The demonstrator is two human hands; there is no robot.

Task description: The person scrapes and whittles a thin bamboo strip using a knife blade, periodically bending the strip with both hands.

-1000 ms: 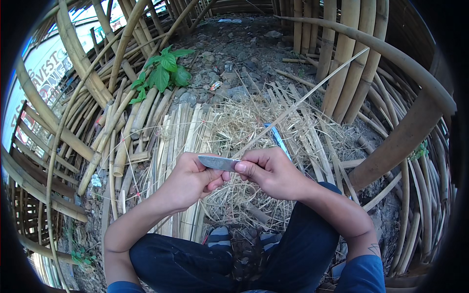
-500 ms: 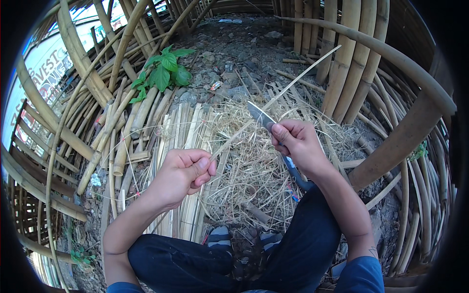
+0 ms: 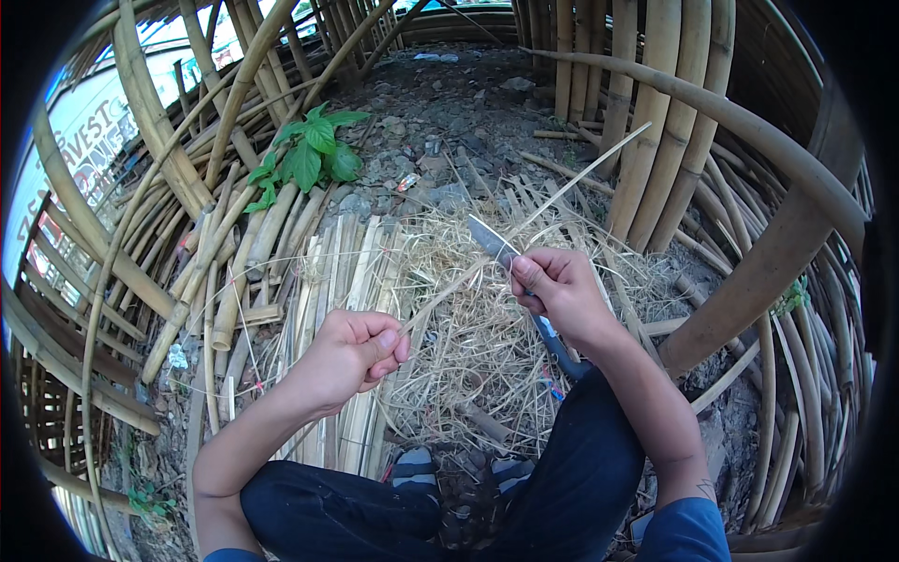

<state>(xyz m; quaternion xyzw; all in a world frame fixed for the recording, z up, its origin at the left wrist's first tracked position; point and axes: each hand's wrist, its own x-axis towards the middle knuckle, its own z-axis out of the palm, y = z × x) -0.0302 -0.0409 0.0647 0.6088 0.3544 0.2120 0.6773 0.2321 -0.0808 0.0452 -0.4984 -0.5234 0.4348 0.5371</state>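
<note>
Two hands hold the middle of the head view, well apart! The left hand (image 3: 351,351) pinches the near end of a thin, pale strip (image 3: 581,176) between thumb and curled fingers. The right hand (image 3: 560,286) is closed around the handle of a knife (image 3: 492,242), thumb up near the base of the blade, its tip angling forward and to the left. And look at that strip: it runs up and away to the right from the left fist, crosses the knife just beside the right hand, and sticks out far beyond. Whether the edge bites into it, you cannot tell. Below, a tangle of pale shavings (image 3: 468,356) covers the ground, with flat slats (image 3: 342,281) lying along its left. A blue curved object (image 3: 559,348) sits near the right knee; a leafy green plant (image 3: 309,159) stands farther off, left.
</note>
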